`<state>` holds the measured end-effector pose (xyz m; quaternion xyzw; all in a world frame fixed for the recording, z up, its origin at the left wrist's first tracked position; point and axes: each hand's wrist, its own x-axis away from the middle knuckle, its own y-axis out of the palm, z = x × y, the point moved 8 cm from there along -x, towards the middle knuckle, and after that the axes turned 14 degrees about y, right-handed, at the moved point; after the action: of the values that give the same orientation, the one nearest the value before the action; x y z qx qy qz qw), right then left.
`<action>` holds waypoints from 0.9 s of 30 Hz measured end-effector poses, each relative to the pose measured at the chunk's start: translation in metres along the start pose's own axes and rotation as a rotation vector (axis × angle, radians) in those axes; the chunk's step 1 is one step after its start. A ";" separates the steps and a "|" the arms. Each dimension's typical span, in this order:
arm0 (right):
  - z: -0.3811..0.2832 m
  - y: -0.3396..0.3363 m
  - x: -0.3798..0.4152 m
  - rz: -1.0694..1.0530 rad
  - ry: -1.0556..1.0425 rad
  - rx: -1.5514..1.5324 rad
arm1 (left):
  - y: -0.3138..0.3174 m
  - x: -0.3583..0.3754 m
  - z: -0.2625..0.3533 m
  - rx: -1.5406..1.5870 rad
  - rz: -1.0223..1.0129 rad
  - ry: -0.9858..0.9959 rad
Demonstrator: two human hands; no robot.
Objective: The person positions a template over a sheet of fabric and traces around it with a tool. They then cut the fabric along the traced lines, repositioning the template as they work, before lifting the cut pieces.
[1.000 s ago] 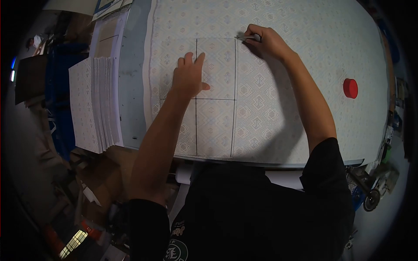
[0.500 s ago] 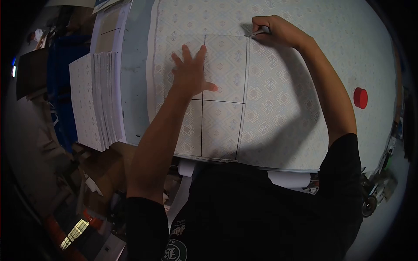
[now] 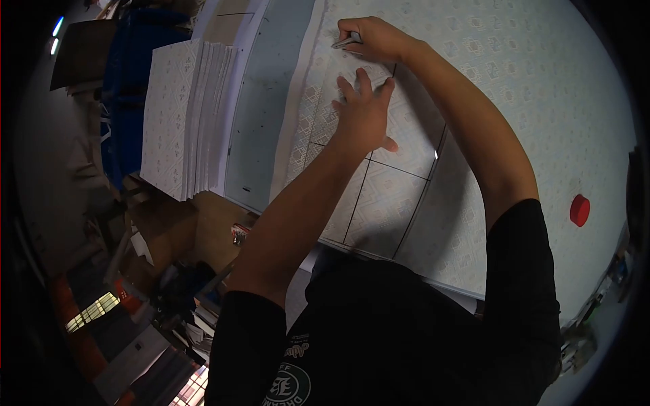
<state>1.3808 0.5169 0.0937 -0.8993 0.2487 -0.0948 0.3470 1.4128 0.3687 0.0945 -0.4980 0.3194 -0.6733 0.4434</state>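
My left hand (image 3: 365, 111) lies flat with its fingers spread on a clear sheet or template (image 3: 393, 193) marked with dark straight lines. Beneath it is pale patterned fabric (image 3: 494, 74) covering the table. Above the left hand, near the far end of the lined piece, my right hand (image 3: 371, 37) is closed around a slim metallic tool (image 3: 347, 40), its tip at the fabric. What kind of tool it is cannot be made out.
A red round object (image 3: 579, 210) sits on the fabric at the right. Left of the bare table strip (image 3: 261, 101) stands a stack of patterned panels (image 3: 179, 115), with something blue (image 3: 125, 88) behind. A cardboard box (image 3: 217, 227) is below the table edge.
The view has turned and shifted. My right hand has moved left with the tool, from the lined piece's right corner across its far edge. My left hand remains spread on it.
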 end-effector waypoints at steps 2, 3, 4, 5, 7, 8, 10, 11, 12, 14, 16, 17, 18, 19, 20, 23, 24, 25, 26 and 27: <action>0.004 0.000 0.002 0.056 -0.010 -0.070 | -0.001 -0.001 0.000 0.006 0.011 0.006; 0.006 0.003 0.005 0.054 -0.017 -0.066 | 0.000 -0.001 0.001 -0.017 -0.004 0.011; 0.008 0.004 0.007 0.074 0.004 -0.098 | 0.000 -0.001 0.001 -0.041 -0.018 0.014; 0.010 0.006 0.009 0.095 0.023 -0.130 | -0.001 0.000 0.000 -0.045 -0.008 0.010; 0.014 0.013 0.010 0.107 0.050 -0.156 | -0.001 0.001 0.001 0.006 -0.015 0.017; 0.016 0.012 0.010 0.120 0.087 -0.183 | -0.002 0.002 0.003 -0.007 0.003 0.019; 0.007 0.008 0.014 0.125 0.148 -0.199 | -0.001 0.007 0.003 -0.049 0.050 0.021; 0.007 0.008 0.020 0.119 0.232 -0.230 | 0.003 0.012 0.000 -0.060 0.068 0.023; 0.000 0.006 0.029 0.130 0.221 -0.220 | 0.003 0.018 0.001 -0.040 0.155 0.087; -0.004 -0.019 0.056 0.384 0.260 -0.295 | 0.014 0.032 0.004 -0.026 0.260 0.150; -0.010 -0.032 0.091 0.416 0.253 -0.271 | 0.038 0.060 0.012 0.063 0.300 0.140; -0.011 -0.037 0.115 0.446 0.271 -0.256 | 0.046 0.078 0.015 0.069 0.299 0.127; -0.011 -0.037 0.138 0.432 0.274 -0.257 | 0.049 0.100 0.014 0.104 0.334 0.120; -0.011 -0.037 0.163 0.423 0.267 -0.273 | 0.052 0.119 0.011 0.143 0.367 0.111; -0.015 -0.030 0.188 0.408 0.273 -0.292 | 0.056 0.136 0.005 0.154 0.364 0.093; -0.040 0.013 0.266 0.168 0.290 -0.314 | 0.061 0.180 -0.007 0.110 0.315 0.058; -0.047 0.027 0.294 0.141 0.324 -0.313 | 0.068 0.189 -0.013 0.066 0.287 0.045; -0.070 0.045 0.313 0.021 0.202 -0.282 | 0.070 0.191 -0.020 0.009 0.271 0.046; -0.093 0.062 0.334 -0.091 0.081 -0.253 | 0.074 0.194 -0.024 0.025 0.260 0.064; -0.102 0.076 0.353 -0.162 0.113 -0.214 | 0.077 0.194 -0.028 -0.012 0.215 0.065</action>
<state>1.6195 0.2287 0.1180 -0.9416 0.2032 -0.1461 0.2255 1.3859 0.1598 0.0938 -0.4416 0.3893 -0.6357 0.4993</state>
